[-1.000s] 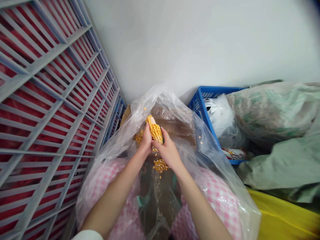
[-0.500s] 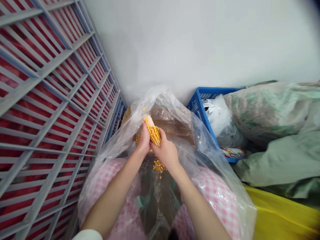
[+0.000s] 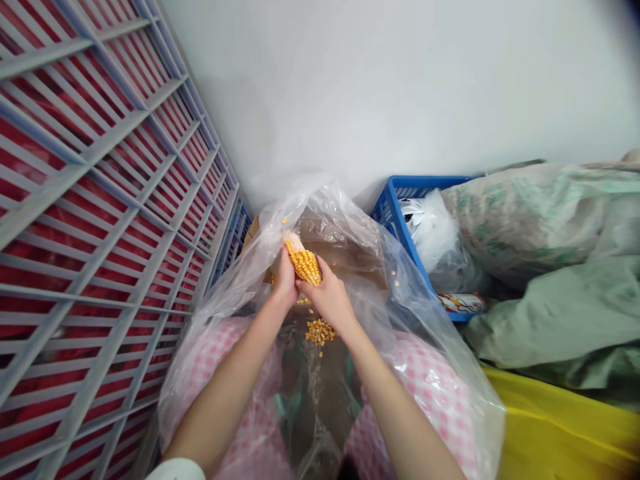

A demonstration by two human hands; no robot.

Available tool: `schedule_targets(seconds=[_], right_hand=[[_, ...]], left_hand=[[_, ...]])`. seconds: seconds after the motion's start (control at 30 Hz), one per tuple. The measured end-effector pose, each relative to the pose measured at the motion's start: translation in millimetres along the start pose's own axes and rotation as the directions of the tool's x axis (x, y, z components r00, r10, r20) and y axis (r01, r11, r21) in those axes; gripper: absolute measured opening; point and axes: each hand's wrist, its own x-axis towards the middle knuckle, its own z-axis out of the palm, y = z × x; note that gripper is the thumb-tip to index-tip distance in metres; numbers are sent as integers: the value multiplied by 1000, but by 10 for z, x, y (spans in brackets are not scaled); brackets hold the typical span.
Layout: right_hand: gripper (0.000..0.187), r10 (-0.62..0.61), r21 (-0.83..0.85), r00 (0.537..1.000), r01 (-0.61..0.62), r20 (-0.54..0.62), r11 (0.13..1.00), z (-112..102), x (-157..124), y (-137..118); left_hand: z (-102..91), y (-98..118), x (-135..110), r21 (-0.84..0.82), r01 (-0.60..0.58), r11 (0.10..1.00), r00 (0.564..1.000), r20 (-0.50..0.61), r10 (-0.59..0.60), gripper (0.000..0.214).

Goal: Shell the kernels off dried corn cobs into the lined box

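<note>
An ear of corn (image 3: 305,265) is held between my two hands, its far tip bare pale cob and the rest covered in yellow kernels. My left hand (image 3: 285,280) is closed around its left side. On the right, my right hand (image 3: 331,297) grips the near end, with the thumb low against the ear. Below them a small heap of loose kernels (image 3: 321,331) lies on a clear plastic sheet (image 3: 435,333) spread over my lap. A few more kernels stick to the sheet. The undersides of my fingers are hidden.
Stacked grey slatted crates (image 3: 115,160) with red contents rise on the left. At right stands a blue basket (image 3: 407,233) holding white plastic bags (image 3: 433,230). Stuffed sacks (image 3: 545,213) and a yellow surface (image 3: 555,427) lie beyond it. A white wall (image 3: 390,87) closes off the back.
The ear has turned slightly in my hands, and more of its kernel-covered side faces up. A kernel shows just above the heap. Both hands keep their hold.
</note>
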Motion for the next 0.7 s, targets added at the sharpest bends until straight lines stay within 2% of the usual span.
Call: schedule_targets(seconds=[0.07, 0.13, 0.27, 0.47, 0.6, 0.7], right_hand=[[63, 1, 65, 1000, 0, -15, 998, -1, 12, 26], [59, -5, 164, 1000, 8, -14, 986, -17, 10, 43], [51, 1, 397, 999, -20, 49, 918, -112, -45, 9], [46, 72, 594, 974, -187, 213, 783, -283, -142, -83], [43, 90, 621, 957, -248, 274, 743, -350, -165, -91], [43, 86, 641, 950, -267, 299, 719, -410, -175, -95]], left_hand=[[24, 27, -36, -83, 5, 997, 1000, -18, -7, 49], [31, 42, -74, -106, -44, 993, 999, -26, 41, 45], [-26, 43, -130, -17, -120, 993, 993, -1, 120, 45], [-157, 79, -168, 183, -224, 957, 974, 20, 224, 38], [-194, 151, -214, 119, -164, 979, 986, 25, 162, 39], [-223, 239, -248, 139, -146, 979, 987, 81, 136, 40]])
